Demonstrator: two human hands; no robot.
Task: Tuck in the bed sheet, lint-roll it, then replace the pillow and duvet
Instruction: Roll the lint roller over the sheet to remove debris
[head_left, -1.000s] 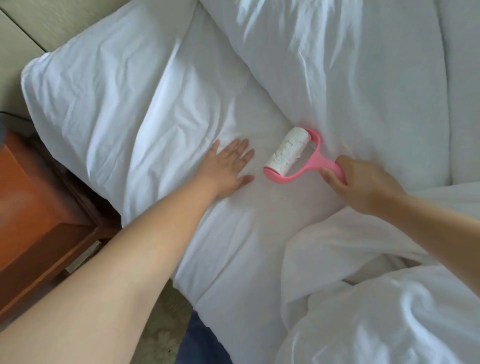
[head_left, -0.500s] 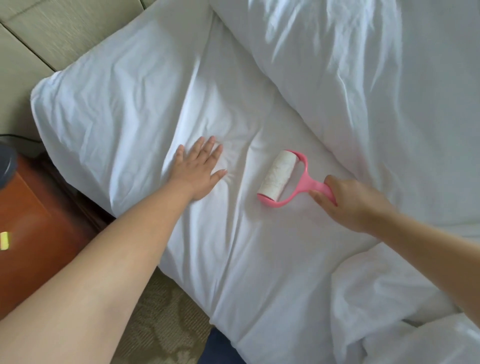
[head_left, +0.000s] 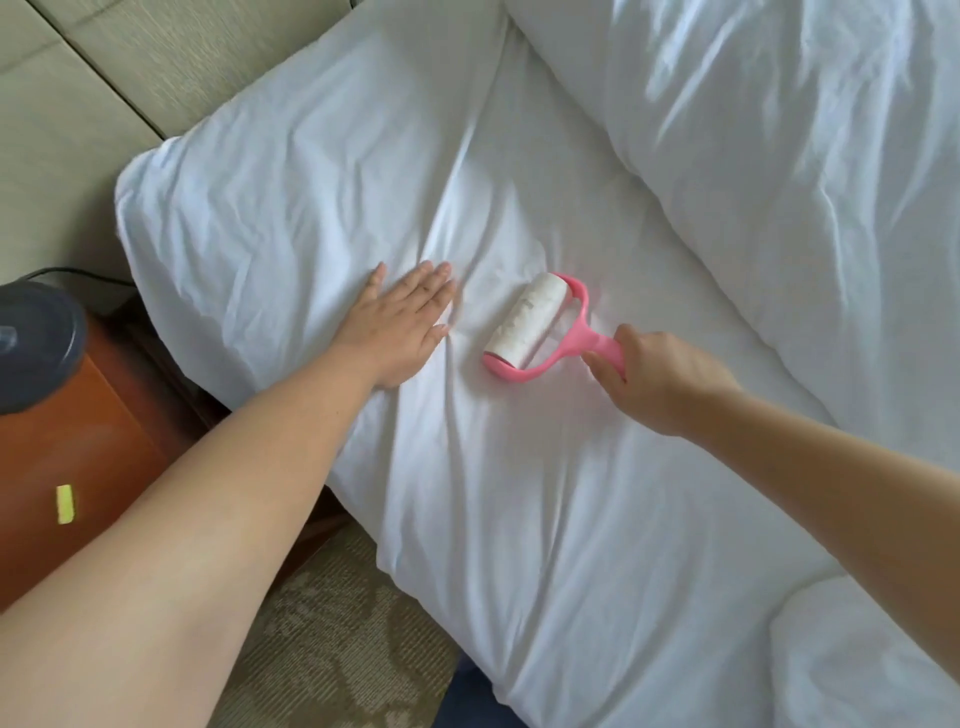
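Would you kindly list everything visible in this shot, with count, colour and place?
bed sheet: one, white, over the mattress, creased
lint roller: one, pink frame, white roll, on the sheet
pillow: one, white, upper right
duvet: one, white, lower right corner
nightstand: one, reddish wood, left
round object: one, dark grey, on the nightstand
headboard: beige panels, top left
left hand: flat on the sheet
right hand: holds the roller's handle

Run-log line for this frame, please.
phase: lint-rolling | right hand: grips lint roller | left hand: flat on bed sheet | pillow, duvet: not replaced
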